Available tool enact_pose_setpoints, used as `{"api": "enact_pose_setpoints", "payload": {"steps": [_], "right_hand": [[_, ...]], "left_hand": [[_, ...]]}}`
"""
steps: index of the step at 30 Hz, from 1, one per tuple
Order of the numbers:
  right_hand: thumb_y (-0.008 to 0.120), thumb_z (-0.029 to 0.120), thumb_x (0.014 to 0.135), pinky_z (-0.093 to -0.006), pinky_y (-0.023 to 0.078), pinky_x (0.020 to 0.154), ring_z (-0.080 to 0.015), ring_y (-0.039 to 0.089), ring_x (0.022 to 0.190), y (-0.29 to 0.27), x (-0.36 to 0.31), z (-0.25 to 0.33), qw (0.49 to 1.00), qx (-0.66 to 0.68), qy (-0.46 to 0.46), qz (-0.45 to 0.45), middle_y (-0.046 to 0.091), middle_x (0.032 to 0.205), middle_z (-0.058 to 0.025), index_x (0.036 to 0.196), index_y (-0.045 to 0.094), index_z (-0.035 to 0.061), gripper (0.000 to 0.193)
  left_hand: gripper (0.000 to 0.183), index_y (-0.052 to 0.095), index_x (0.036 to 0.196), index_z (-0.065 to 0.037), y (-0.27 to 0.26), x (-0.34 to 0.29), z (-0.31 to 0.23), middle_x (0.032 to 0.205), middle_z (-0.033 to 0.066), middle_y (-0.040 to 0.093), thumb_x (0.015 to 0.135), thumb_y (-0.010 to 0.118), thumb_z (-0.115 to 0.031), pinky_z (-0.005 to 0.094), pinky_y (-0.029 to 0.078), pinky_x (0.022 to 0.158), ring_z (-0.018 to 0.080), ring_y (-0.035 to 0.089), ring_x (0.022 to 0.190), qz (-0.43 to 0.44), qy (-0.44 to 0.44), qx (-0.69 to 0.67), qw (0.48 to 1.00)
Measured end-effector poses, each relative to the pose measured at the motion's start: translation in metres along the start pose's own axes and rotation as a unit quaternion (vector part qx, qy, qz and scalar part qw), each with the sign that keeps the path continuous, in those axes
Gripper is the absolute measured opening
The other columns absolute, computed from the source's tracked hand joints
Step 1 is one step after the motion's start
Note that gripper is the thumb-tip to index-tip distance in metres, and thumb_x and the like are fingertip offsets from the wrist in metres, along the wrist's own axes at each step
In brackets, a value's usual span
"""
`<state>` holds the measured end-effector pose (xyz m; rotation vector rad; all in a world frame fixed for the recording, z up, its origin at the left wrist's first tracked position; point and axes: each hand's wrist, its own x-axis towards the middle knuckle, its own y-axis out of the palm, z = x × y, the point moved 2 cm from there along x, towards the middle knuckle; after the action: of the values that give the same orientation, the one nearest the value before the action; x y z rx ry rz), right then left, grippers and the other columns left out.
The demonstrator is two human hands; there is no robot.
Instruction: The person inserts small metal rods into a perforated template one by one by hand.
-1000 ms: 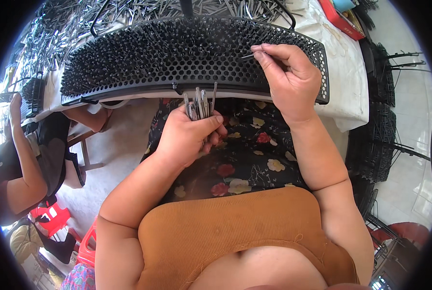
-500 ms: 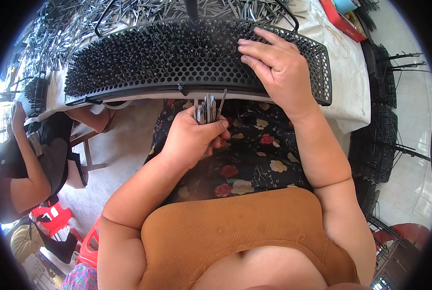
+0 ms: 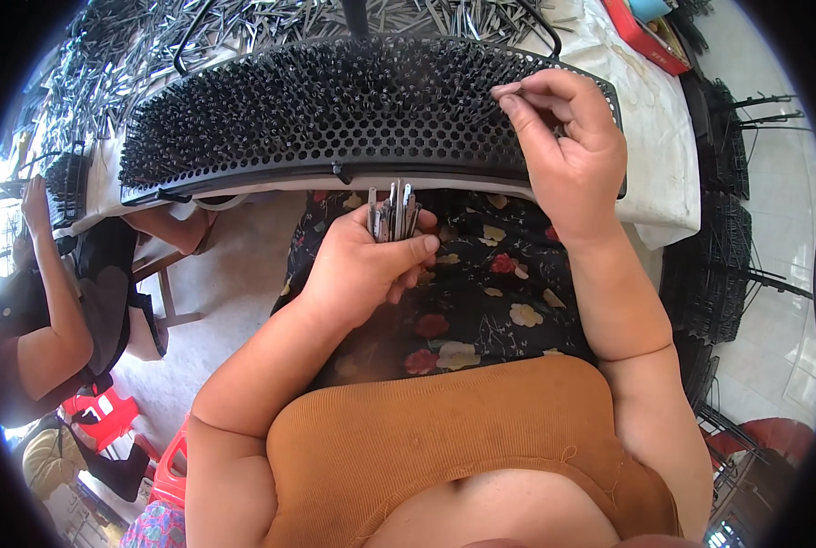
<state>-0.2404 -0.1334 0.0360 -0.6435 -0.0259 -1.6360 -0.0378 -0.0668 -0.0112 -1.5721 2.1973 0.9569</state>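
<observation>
My left hand (image 3: 358, 260) is closed around a bundle of thin metal strips (image 3: 393, 216) whose ends stick up, in front of the rack's near edge. A long black perforated rack (image 3: 335, 146) lies across the table edge, most of its holes filled with upright dark strips (image 3: 317, 87). Over the rack's right part my right hand (image 3: 572, 151) is closed in a pinch. What looks like one thin metal strip (image 3: 492, 112) slants from its fingertips, hard to separate from the dark strips behind. Bare holes show along the rack's near side.
Loose metal strips (image 3: 106, 78) pile up behind and left of the rack. A red box (image 3: 646, 36) sits at the far right of the cloth-covered table (image 3: 659, 173). Black racks (image 3: 719, 265) stand to the right. At left is another person's arm (image 3: 56, 283), near red stools (image 3: 172, 461).
My right hand has moved right and slightly nearer, and its spread fingers have come together in a pinch. A strip slanting out of my left hand's bundle no longer sticks out.
</observation>
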Motion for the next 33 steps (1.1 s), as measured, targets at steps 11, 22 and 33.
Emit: {"api": "enact_pose_setpoints", "payload": {"steps": [11, 22, 33], "right_hand": [[0.074, -0.002, 0.074, -0.037, 0.05, 0.084, -0.0308, 0.063, 0.093, 0.007, 0.013, -0.001, 0.944, -0.225, -0.234, 0.063, 0.068, 0.099, -0.0126, 0.087, 0.065, 0.0014, 0.016], [0.069, 0.01, 0.082, -0.0379, 0.049, 0.096, -0.0318, 0.062, 0.111, 0.054, -0.052, 0.035, 0.915, 0.028, -0.01, 0.402, 0.064, 0.121, -0.0179, 0.115, 0.065, 0.0002, 0.035], [0.065, 0.019, 0.087, -0.0445, 0.039, 0.107, -0.0385, 0.044, 0.134, 0.07, -0.058, 0.029, 0.898, -0.004, -0.143, 0.416, 0.046, 0.143, -0.0224, 0.128, 0.056, 0.0004, 0.046]], "left_hand": [[0.029, 0.06, 0.114, 0.0, -0.002, 0.009, 0.006, 0.094, 0.009, 0.067, 0.085, 0.065, 0.003, 0.0291, 0.056, 0.07, 0.017, 0.065, 0.082, 0.055, 0.025, -0.131, 0.99], [0.028, 0.064, 0.097, -0.001, 0.009, -0.004, 0.021, 0.097, 0.0097, 0.067, 0.072, 0.069, 0.009, 0.0307, 0.055, 0.074, 0.02, 0.065, 0.088, 0.165, 0.13, -0.035, 0.977], [0.034, 0.064, 0.102, 0.002, 0.0, -0.006, 0.024, 0.092, 0.0132, 0.066, 0.07, 0.067, 0.011, 0.0334, 0.055, 0.072, 0.0249, 0.067, 0.082, 0.274, 0.095, -0.069, 0.954]]}}
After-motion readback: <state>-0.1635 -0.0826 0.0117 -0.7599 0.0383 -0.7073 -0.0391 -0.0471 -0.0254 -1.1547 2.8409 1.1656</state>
